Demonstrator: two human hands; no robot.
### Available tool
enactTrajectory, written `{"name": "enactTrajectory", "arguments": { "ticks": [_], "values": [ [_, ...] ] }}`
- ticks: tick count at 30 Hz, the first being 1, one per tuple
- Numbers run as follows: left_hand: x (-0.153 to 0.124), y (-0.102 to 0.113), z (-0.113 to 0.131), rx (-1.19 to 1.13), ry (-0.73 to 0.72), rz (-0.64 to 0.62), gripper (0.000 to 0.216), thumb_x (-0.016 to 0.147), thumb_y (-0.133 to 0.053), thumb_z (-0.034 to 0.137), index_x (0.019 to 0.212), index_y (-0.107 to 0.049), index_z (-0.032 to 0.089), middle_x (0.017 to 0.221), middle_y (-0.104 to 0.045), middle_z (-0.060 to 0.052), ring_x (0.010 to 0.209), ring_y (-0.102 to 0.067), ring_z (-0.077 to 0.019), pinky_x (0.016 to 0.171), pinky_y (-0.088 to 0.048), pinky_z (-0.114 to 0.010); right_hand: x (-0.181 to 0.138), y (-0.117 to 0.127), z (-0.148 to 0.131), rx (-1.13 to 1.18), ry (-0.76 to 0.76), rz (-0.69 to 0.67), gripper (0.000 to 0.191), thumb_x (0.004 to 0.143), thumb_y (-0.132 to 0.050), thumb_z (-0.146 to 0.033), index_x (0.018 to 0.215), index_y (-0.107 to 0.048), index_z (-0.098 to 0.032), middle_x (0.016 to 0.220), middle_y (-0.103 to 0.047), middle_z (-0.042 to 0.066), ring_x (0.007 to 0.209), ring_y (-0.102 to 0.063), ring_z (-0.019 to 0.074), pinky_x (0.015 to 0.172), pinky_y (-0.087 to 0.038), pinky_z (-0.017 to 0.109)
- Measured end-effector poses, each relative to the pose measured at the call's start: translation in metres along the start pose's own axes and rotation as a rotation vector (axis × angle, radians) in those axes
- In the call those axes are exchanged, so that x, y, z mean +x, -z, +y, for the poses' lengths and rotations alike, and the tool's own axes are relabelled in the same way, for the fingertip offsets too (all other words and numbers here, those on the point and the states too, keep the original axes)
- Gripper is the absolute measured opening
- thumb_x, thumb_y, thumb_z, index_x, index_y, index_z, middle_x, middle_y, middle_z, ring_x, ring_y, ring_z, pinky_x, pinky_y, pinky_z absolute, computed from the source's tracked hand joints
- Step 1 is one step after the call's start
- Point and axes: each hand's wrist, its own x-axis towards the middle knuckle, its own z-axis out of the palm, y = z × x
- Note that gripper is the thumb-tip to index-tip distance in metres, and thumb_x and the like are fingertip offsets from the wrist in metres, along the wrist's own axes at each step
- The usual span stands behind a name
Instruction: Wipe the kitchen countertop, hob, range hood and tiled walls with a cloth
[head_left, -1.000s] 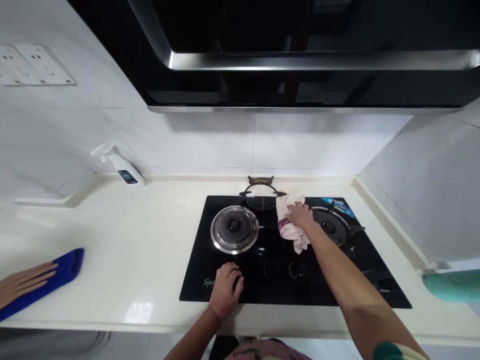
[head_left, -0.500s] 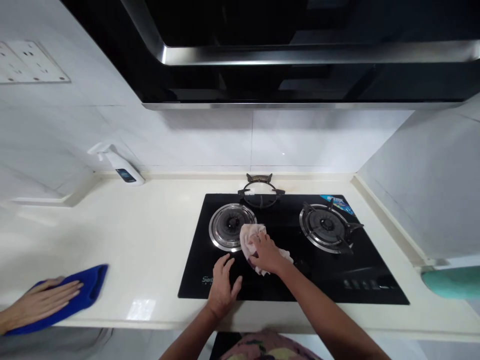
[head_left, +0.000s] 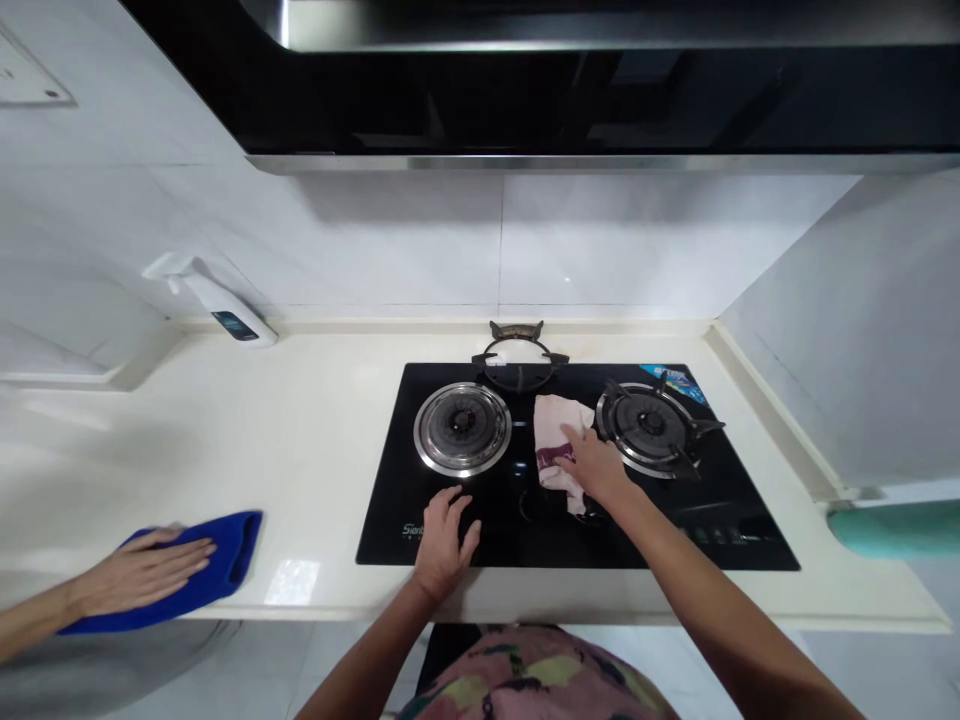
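My right hand (head_left: 595,463) presses a pale pink cloth (head_left: 557,420) with a dark purple band against the black glass gas hob (head_left: 480,535), between the two burners. The hand hides part of the cloth. My left hand (head_left: 444,540) rests near the hob's front left, fingers spread, nothing in it. Just behind it is the left burner (head_left: 463,430), bare of its support. That black pan support (head_left: 517,376) sits at the hob's back edge, partly on the counter. The right burner (head_left: 651,425) still carries its own support, beside the cloth.
At left, another person's hand (head_left: 154,573) lies flat on a blue cloth (head_left: 238,550) on the white counter (head_left: 315,450). A white spray bottle (head_left: 229,310) leans at the back wall. A black range hood (head_left: 525,110) hangs overhead. A green roll-like object (head_left: 874,530) is at right.
My right hand has moved the pink cloth rightward, from the left burner's edge to beside the right burner. The other person's hand and blue cloth have shifted right. My view has tilted down slightly.
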Motion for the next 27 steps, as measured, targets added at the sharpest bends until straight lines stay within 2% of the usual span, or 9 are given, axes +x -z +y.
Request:
{"name": "enactTrajectory", "arguments": {
  "ticks": [4,6,8,11,13,18,22,25,27],
  "values": [
    [0.002,0.001,0.001,-0.006,-0.008,0.005,0.029,0.101,-0.056,0.031,0.127,-0.062,0.019,0.134,-0.06,-0.015,0.128,-0.058,-0.029,0.104,-0.052,-0.049,-0.025,-0.007,-0.001,0.015,0.061,-0.043,0.056,0.104,-0.058,-0.038,0.155,-0.046,-0.021,0.133,-0.057,0.017,0.117,-0.062,0.0316,0.105,-0.04,0.043],
    [0.002,0.001,0.001,-0.004,-0.013,0.008,0.027,0.1,-0.057,0.03,0.124,-0.064,0.02,0.132,-0.061,-0.014,0.127,-0.058,-0.0287,0.104,-0.052,-0.048,-0.032,-0.007,0.013,0.109,0.106,-0.089,0.062,0.101,-0.06,-0.033,0.159,-0.041,-0.021,0.135,-0.058,0.016,0.117,-0.062,0.0295,0.103,-0.042,0.039],
    [0.002,0.001,0.001,0.003,-0.022,0.007,0.026,0.101,-0.056,0.03,0.123,-0.065,0.019,0.131,-0.062,-0.014,0.126,-0.059,-0.0286,0.103,-0.052,-0.048,-0.036,-0.007,0.033,0.289,0.205,-0.136,0.073,0.094,-0.062,-0.023,0.161,-0.035,-0.023,0.145,-0.051,0.014,0.12,-0.06,0.0255,0.103,-0.043,0.034],
    [0.003,0.001,0.002,0.017,-0.038,0.006,0.025,0.101,-0.055,0.031,0.121,-0.065,0.019,0.13,-0.063,-0.015,0.125,-0.059,-0.0287,0.103,-0.052,-0.047,-0.042,-0.007,0.054,0.443,0.338,-0.161,0.074,0.087,-0.06,-0.011,0.157,-0.039,-0.026,0.145,-0.047,0.01,0.121,-0.058,0.0208,0.104,-0.043,0.03],
    [0.003,0.002,0.002,0.02,-0.051,0.006,0.024,0.101,-0.056,0.031,0.12,-0.065,0.019,0.129,-0.063,-0.015,0.124,-0.06,-0.0287,0.103,-0.052,-0.047,-0.046,-0.006,0.05,0.365,0.319,-0.173,0.067,0.088,-0.061,-0.011,0.152,-0.045,-0.026,0.136,-0.05,0.009,0.114,-0.061,0.0204,0.1,-0.045,0.031],
    [0.005,0.003,0.004,0.024,-0.062,-0.009,0.023,0.1,-0.057,0.031,0.117,-0.067,0.02,0.126,-0.065,-0.014,0.122,-0.061,-0.0285,0.101,-0.052,-0.047,-0.039,0.005,0.007,-0.009,0.233,-0.198,0.063,0.083,-0.071,-0.006,0.14,-0.052,-0.023,0.132,-0.055,0.012,0.113,-0.063,0.0269,0.086,-0.046,0.029],
    [0.006,0.004,0.004,0.033,-0.072,-0.009,0.022,0.1,-0.058,0.031,0.116,-0.067,0.019,0.125,-0.065,-0.014,0.121,-0.061,-0.0289,0.101,-0.052,-0.047,-0.012,0.014,-0.003,-0.032,0.161,-0.186,0.055,0.088,-0.072,-0.016,0.137,-0.049,-0.023,0.125,-0.061,0.01,0.103,-0.068,0.025,0.079,-0.043,0.028],
    [0.006,0.003,0.004,0.038,-0.076,-0.002,0.021,0.1,-0.057,0.03,0.115,-0.067,0.019,0.124,-0.066,-0.014,0.121,-0.061,-0.029,0.1,-0.051,-0.047,0.003,0.018,-0.001,-0.048,0.107,-0.16,0.052,0.096,-0.066,-0.028,0.143,-0.044,-0.023,0.131,-0.061,0.012,0.106,-0.068,0.0251,0.078,-0.043,0.028],
    [0.006,0.004,0.004,0.034,-0.072,-0.002,0.021,0.1,-0.057,0.03,0.115,-0.068,0.019,0.124,-0.066,-0.014,0.121,-0.061,-0.0289,0.1,-0.051,-0.047,0.004,0.019,-0.002,-0.066,0.122,-0.159,0.048,0.098,-0.064,-0.03,0.142,-0.047,-0.023,0.132,-0.062,0.013,0.112,-0.066,0.0258,0.08,-0.043,0.029]
  ]
}}
